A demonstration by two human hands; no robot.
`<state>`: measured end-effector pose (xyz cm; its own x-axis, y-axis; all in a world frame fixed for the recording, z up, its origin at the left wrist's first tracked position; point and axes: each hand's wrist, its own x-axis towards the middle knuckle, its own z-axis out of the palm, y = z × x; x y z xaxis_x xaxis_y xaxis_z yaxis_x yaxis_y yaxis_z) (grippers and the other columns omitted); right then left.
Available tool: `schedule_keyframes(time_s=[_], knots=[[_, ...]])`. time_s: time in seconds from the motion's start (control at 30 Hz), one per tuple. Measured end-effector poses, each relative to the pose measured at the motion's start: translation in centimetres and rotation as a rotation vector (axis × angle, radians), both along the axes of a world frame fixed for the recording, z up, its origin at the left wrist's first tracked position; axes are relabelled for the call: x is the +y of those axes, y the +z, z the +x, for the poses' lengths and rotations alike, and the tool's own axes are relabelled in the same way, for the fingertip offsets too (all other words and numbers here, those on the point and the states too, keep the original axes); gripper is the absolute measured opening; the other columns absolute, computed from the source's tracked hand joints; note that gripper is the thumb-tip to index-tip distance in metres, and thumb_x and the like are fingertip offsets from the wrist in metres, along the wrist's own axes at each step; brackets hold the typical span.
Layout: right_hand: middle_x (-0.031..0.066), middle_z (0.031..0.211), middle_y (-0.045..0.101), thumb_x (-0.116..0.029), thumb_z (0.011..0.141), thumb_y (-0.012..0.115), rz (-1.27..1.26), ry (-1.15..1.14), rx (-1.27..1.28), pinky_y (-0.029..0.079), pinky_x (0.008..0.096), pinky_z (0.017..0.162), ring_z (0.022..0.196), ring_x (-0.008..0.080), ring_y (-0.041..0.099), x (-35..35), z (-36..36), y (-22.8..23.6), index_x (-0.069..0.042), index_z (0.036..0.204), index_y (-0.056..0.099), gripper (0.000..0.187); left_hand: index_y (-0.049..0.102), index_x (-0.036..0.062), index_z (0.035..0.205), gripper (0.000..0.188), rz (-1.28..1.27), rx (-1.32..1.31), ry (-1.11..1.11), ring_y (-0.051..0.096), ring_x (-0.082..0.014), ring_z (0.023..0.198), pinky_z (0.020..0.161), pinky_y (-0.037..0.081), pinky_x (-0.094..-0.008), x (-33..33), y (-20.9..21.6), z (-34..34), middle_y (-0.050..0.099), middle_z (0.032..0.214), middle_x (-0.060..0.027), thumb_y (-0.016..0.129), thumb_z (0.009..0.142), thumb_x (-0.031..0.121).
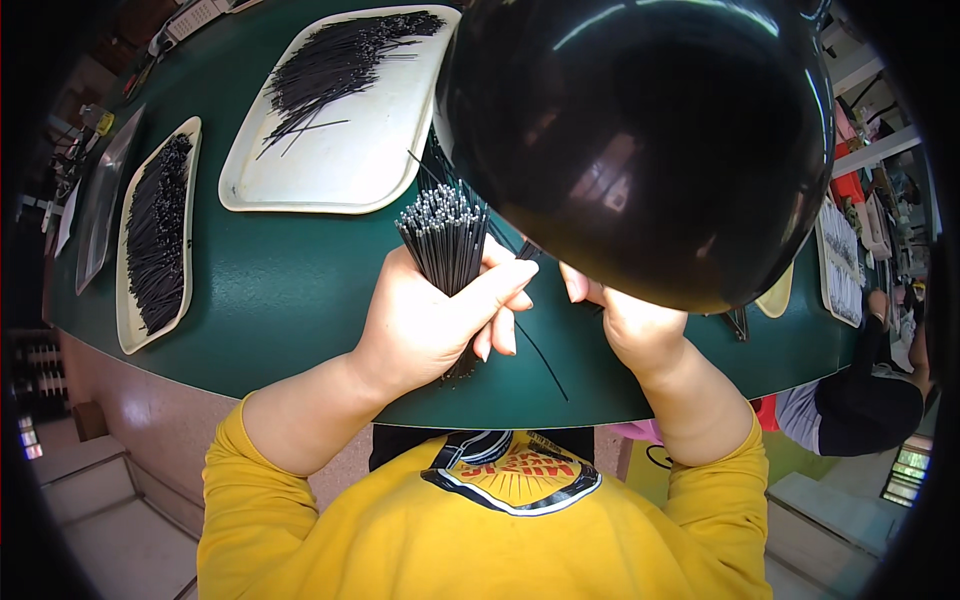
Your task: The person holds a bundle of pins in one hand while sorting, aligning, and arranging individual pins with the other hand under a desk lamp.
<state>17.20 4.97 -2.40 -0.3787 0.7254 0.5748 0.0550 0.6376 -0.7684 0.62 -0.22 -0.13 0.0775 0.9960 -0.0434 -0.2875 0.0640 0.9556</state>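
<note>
- Green tabletop (290,310) is seen below.
- By the left hand (425,318), curled tightly, an upright bundle of thin black wires (446,240) is held; gathering appears well along.
- The right hand (632,320), fingers bent, is partly hidden by a black dome (650,150); its hold cannot be told.
- Loose wires (340,65) are left in the white tray (330,170) and narrow tray (134,341).

The rods (440,255) in my left hand (418,325) show shiny, metallic-looking tips; the dome (640,150) looks glossy, the bench (280,290) smooth, my sleeve (265,520) matt cloth.
</note>
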Motion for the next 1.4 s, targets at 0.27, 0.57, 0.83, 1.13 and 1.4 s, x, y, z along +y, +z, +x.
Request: schedule_keyframes(time_s=[0.27,0.57,0.83,1.13,1.4], knots=[[0.0087,0.076,0.057,0.004,0.064,0.063,0.29,-0.071,-0.248,0.046,0.0257,0.06,0.068,0.0178,0.056,-0.4,-0.6,2.3,0.002,0.081,0.055,0.018,0.053,-0.0004,0.067,0.013,0.006,0.01,0.009,0.049,-0.0077,0.04,0.04,0.037,-0.0162,-0.1,-0.4,0.2,0.054,0.051,-0.0058,0.054,0.078,0.006],[0.0095,0.082,0.055,0.008,0.066,0.058,-0.107,-0.023,0.056,0.044,0.0268,0.065,0.071,0.0185,0.055,0.1,0.3,-1.4,0.005,0.087,0.05,0.022,0.052,-0.0005,0.066,0.015,-0.005,0.014,-0.012,0.049,-0.0079,0.04,0.04,0.037,-0.0168,0.0,-0.2,0.3,0.053,0.052,-0.0062,0.053,0.079,0.006],[0.0096,0.078,0.056,0.009,0.068,0.054,-0.666,0.308,0.291,0.045,0.0228,0.056,0.063,0.0165,0.055,0.5,0.5,-0.6,0.003,0.088,0.052,0.021,0.051,0.0005,0.074,0.012,-0.196,-0.252,-0.122,0.047,-0.0082,0.04,0.037,0.035,-0.0167,0.1,0.1,-0.2,0.053,0.06,-0.0063,0.051,0.081,0.01],[0.0064,0.079,0.059,0.008,0.065,0.061,-0.669,0.366,0.179,0.046,0.023,0.062,0.07,0.0137,0.056,0.6,0.0,0.4,0.002,0.085,0.057,0.022,0.05,-0.0004,0.083,0.013,-0.298,-0.534,-0.291,0.05,-0.0092,0.043,0.037,0.038,-0.0166,0.2,-0.5,-0.5,0.056,0.067,-0.0088,0.054,0.08,0.012],[0.0082,0.082,0.058,0.009,0.07,0.053,-0.843,0.415,0.58,0.046,0.0235,0.059,0.069,0.0143,0.056,1.0,0.7,-0.1,0.004,0.086,0.054,0.017,0.053,-0.0015,0.072,0.011,-0.192,-0.293,-0.115,0.054,-0.0124,0.044,0.042,0.045,-0.0208,0.1,-0.2,-0.4,0.056,0.059,-0.0086,0.055,0.078,0.008]])
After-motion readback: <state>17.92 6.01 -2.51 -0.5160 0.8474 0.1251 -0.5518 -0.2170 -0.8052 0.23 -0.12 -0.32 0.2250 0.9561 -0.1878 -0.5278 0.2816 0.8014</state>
